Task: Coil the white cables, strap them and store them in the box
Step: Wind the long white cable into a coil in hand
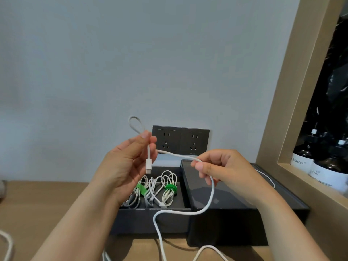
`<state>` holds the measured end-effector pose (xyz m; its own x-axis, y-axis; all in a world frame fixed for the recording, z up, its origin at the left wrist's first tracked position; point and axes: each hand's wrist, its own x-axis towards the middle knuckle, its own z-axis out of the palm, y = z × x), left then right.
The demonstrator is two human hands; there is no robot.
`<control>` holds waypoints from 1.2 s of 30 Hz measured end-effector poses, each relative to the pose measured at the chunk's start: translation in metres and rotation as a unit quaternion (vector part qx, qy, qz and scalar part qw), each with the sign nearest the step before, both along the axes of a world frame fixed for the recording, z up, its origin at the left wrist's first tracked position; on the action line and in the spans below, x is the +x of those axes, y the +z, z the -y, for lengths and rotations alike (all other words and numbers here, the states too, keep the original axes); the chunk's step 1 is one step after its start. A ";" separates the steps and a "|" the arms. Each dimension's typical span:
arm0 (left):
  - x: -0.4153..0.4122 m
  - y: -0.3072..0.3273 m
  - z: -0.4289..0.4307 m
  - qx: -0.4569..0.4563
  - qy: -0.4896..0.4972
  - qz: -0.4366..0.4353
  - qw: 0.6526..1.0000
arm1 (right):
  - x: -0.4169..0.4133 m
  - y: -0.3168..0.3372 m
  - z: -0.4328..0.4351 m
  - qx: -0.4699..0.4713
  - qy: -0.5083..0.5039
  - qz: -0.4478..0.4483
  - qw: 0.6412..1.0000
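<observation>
Right, both hands are up over the box [150,221]. The left hand [130,164] pinches the cable [211,194] between thumb and fingertips just above its plug [148,165], which hangs straight down in front of the palm. A small loop [134,123] pokes out of that grip toward eleven o'clock. From there the cable runs toward three o'clock to the right hand [226,166], which pinches it between thumb and forefinger, the other fingers curled behind. Below that hand it drops toward six o'clock, sweeps across the box's front rim and trails onto the table [56,200].

Inside the box, at six o'clock from the left hand, lie coiled white bundles [170,194], two of them cinched with green straps [170,187]. A glossy-topped black case [226,202] sits at the box's three o'clock, touching it, beneath the right hand. On the wall at twelve o'clock are two dark sockets [180,141]. Far off at three o'clock, bottles [327,166] stand in a wooden-framed niche. A stray cable [8,242] curls at the table's eight o'clock corner.
</observation>
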<state>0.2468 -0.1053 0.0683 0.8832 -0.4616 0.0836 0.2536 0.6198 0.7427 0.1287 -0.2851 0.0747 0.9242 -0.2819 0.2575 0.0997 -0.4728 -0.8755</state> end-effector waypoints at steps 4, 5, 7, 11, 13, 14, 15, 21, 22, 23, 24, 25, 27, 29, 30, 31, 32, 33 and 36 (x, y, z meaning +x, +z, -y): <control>0.002 -0.007 0.005 0.086 0.065 0.064 0.992 | 0.000 -0.001 0.003 -0.024 -0.043 0.011 0.999; 0.003 -0.009 0.006 0.111 0.091 0.081 0.986 | 0.000 -0.001 0.003 -0.034 -0.055 0.015 0.998; 0.003 -0.010 0.006 0.127 0.124 0.104 0.979 | 0.000 0.000 0.002 -0.038 -0.061 0.023 0.997; 0.001 -0.008 0.007 0.058 0.094 0.098 0.989 | 0.000 0.002 -0.003 -0.053 -0.021 -0.001 0.998; 0.002 -0.006 0.007 0.023 0.064 0.095 0.993 | 0.001 0.001 -0.003 -0.057 0.001 -0.031 0.998; 0.002 -0.006 0.007 0.015 0.050 0.094 0.994 | 0.001 0.000 -0.003 -0.056 0.007 -0.040 0.998; 0.002 -0.006 0.007 0.016 0.039 0.091 0.995 | 0.002 -0.001 -0.003 -0.058 0.008 -0.047 0.997; 0.006 -0.008 0.007 0.014 0.024 0.097 0.995 | -0.001 -0.003 0.002 -0.084 -0.008 -0.097 0.992; 0.007 -0.008 0.007 0.018 0.027 0.107 0.994 | -0.001 -0.003 0.003 -0.083 -0.012 -0.101 0.991; 0.008 -0.009 0.007 0.023 0.032 0.119 0.992 | -0.002 -0.003 0.005 -0.084 -0.019 -0.103 0.991; 0.008 -0.010 0.007 0.031 0.038 0.130 0.990 | -0.002 -0.003 0.006 -0.087 -0.027 -0.103 0.991; 0.008 -0.011 0.008 0.040 0.044 0.141 0.988 | -0.003 -0.002 0.007 -0.088 -0.037 -0.099 0.990; 0.007 -0.013 0.010 0.060 0.060 0.161 0.983 | -0.003 -0.002 0.010 -0.087 -0.059 -0.076 0.992; 0.007 -0.016 0.013 0.083 0.084 0.181 0.976 | -0.002 -0.001 0.009 -0.084 -0.074 -0.034 0.993; 0.008 -0.017 0.014 0.094 0.094 0.193 0.972 | -0.001 0.001 0.008 -0.075 -0.075 -0.012 0.994; 0.008 -0.018 0.015 0.106 0.101 0.202 0.968 | -0.001 0.002 0.007 -0.058 -0.070 0.007 0.996; 0.008 -0.019 0.016 0.117 0.104 0.209 0.965 | 0.000 0.003 0.005 -0.040 -0.062 0.023 0.997; 0.008 -0.020 0.018 0.127 0.103 0.213 0.963 | 0.001 0.003 0.004 -0.025 -0.053 0.034 0.998; 0.005 -0.020 0.019 0.131 0.084 0.214 0.964 | 0.002 0.005 0.001 -0.008 -0.038 0.055 0.998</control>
<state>0.2519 -0.1248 0.0482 0.8580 -0.3701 0.3560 -0.1978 0.4017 0.8942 0.1302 -0.2859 0.0794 0.8662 -0.3455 0.3611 0.1582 -0.4958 -0.8539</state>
